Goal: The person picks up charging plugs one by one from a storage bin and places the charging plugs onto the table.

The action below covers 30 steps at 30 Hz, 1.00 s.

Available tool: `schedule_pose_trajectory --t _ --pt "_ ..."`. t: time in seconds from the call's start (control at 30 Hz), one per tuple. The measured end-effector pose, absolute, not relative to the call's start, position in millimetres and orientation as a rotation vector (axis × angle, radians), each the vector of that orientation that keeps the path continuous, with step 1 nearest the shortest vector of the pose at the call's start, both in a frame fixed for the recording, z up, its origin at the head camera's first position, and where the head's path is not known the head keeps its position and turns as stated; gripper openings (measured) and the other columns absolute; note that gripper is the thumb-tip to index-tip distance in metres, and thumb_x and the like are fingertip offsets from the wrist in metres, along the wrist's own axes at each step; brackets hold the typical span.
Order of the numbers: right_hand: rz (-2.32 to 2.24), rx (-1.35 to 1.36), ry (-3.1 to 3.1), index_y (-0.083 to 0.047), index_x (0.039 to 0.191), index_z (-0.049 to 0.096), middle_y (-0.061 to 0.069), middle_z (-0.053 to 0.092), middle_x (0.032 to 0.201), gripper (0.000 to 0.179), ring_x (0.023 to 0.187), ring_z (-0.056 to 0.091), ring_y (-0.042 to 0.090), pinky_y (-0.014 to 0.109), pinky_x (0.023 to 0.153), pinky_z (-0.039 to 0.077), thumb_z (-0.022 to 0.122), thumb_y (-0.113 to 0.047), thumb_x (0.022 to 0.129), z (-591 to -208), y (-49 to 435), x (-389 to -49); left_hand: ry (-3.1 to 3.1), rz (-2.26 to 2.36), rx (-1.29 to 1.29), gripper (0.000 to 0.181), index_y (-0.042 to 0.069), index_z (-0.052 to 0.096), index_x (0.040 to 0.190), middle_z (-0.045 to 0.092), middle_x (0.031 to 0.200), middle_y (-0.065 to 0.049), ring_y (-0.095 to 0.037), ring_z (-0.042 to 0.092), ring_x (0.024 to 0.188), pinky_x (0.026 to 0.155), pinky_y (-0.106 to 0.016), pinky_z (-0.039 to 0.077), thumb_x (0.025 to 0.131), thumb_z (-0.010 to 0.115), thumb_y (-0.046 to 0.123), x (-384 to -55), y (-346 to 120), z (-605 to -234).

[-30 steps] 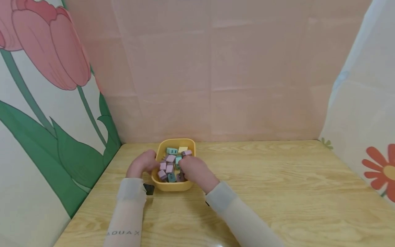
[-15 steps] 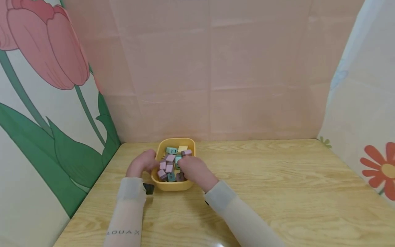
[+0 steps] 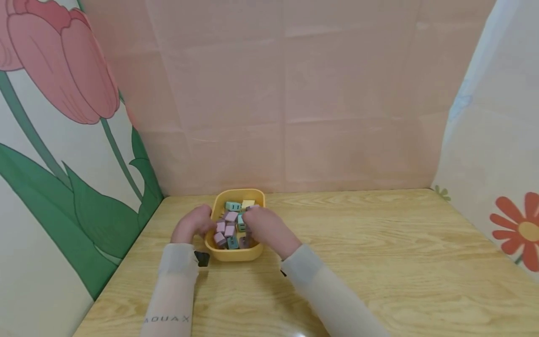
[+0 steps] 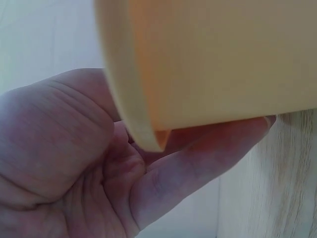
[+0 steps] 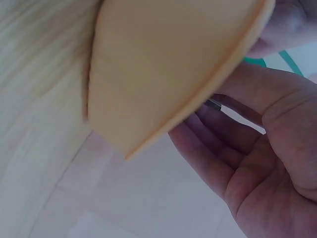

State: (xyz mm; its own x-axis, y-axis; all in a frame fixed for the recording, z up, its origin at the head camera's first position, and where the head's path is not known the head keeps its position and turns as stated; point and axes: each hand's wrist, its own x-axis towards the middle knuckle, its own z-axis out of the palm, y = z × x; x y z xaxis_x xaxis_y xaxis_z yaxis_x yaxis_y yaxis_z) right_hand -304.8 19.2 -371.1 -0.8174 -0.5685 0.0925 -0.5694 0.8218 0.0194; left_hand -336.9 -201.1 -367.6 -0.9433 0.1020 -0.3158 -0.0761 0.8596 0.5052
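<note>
A yellow plastic bin [image 3: 236, 255] on the table holds several small two-tone blocks. Among them are pink-purple blocks [image 3: 229, 230], a mint-green block [image 3: 233, 206] with dark slots and a pale yellow block [image 3: 248, 204]. My left hand [image 3: 194, 222] grips the bin's left side; in the left wrist view its thumb is at the rim and a finger runs under the bin [image 4: 218, 64]. My right hand [image 3: 271, 231] reaches over the right rim with curled fingers. Between its thumb and fingers the right wrist view shows the edge of a small dark block [image 5: 214, 105], mostly hidden.
The wood-grain table [image 3: 379, 262] extends to the right and in front of the bin. A pink cloth backdrop [image 3: 286, 103] rises right behind it. A tulip-printed panel [image 3: 63, 140] stands at left, a flower-printed one [image 3: 505, 154] at right.
My right hand has shifted slightly up and back over the bin, covering more of the pink block near the right rim. My left hand keeps its grip on the bin.
</note>
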Motion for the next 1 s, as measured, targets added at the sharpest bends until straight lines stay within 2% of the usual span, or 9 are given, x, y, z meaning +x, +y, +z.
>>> schedule_pose_trajectory --t 0.17,0.5,0.67,0.8,1.0 --pt "0.188 0.888 -2.955 -0.01 0.112 0.077 0.003 0.079 0.102 0.019 0.082 0.066 0.015 0.033 0.082 0.062 0.084 -0.017 0.095 -364 25 -305 2.704 0.731 0.047 0.029 -0.003 0.066 0.128 0.073 0.11 -0.016 -0.026 0.071 0.091 0.082 -0.036 0.062 0.102 0.067 0.01 -333 -200 -365" --pt "0.413 0.871 -3.083 -0.009 0.114 0.08 0.002 0.079 0.104 0.023 0.086 0.065 0.018 0.04 0.092 0.062 0.085 -0.016 0.094 -352 42 -309 2.695 0.692 0.051 0.027 -0.001 0.067 0.125 0.073 0.108 -0.014 -0.025 0.071 0.091 0.081 -0.035 0.062 0.101 0.07 0.011 -329 -190 -363" --pt "0.57 0.836 -3.141 -0.009 0.111 0.08 0.001 0.076 0.1 0.022 0.088 0.064 0.021 0.04 0.087 0.06 0.087 -0.015 0.091 -347 55 -315 2.658 0.708 0.07 0.026 -0.001 0.068 0.124 0.075 0.106 -0.014 -0.024 0.074 0.088 0.081 -0.037 0.064 0.1 0.07 0.01 -327 -184 -362" --pt "0.669 0.862 -3.132 -0.006 0.115 0.079 0.003 0.076 0.102 0.028 0.089 0.065 0.021 0.038 0.085 0.06 0.088 -0.01 0.089 -342 68 -318 2.637 0.713 0.09 0.025 -0.002 0.068 0.122 0.077 0.103 -0.014 -0.024 0.076 0.085 0.082 -0.038 0.065 0.099 0.07 0.009 -327 -180 -362" --pt "0.727 0.97 -3.081 -0.003 0.124 0.076 0.008 0.078 0.115 0.029 0.102 0.07 0.02 0.041 0.097 0.063 0.079 -0.003 0.095 -336 88 -326 2.629 0.71 0.107 0.025 -0.002 0.069 0.121 0.077 0.102 -0.014 -0.024 0.077 0.083 0.081 -0.039 0.065 0.098 0.071 0.009 -327 -175 -362"
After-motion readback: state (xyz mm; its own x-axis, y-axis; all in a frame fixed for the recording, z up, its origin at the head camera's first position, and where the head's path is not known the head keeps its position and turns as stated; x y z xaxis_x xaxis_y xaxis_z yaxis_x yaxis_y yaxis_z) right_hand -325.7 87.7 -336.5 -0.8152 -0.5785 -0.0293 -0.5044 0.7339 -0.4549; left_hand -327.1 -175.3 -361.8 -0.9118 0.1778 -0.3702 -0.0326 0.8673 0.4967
